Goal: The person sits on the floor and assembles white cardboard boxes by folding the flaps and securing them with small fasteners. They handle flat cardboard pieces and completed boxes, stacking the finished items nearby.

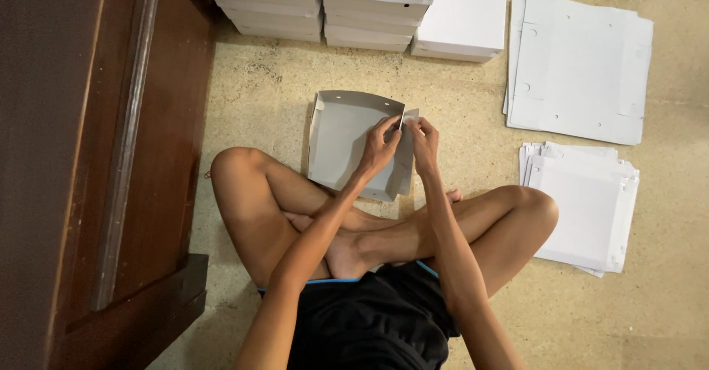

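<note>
Speckled floor [266, 97] holds a half-folded grey cardboard box [347, 137]; left hand [380, 147] and right hand [424, 139] both pinch its upright side flap [408, 116], fingers closed, steadying the corner

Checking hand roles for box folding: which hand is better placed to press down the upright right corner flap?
Probably the right hand: it pinches the flap at its top edge, while the left hand braces the half-folded grey box beside it.

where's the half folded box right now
In the head view the half-folded grey box lies on the floor just beyond the crossed legs, centre frame, with the left hand and right hand pinching its right flap.
</note>
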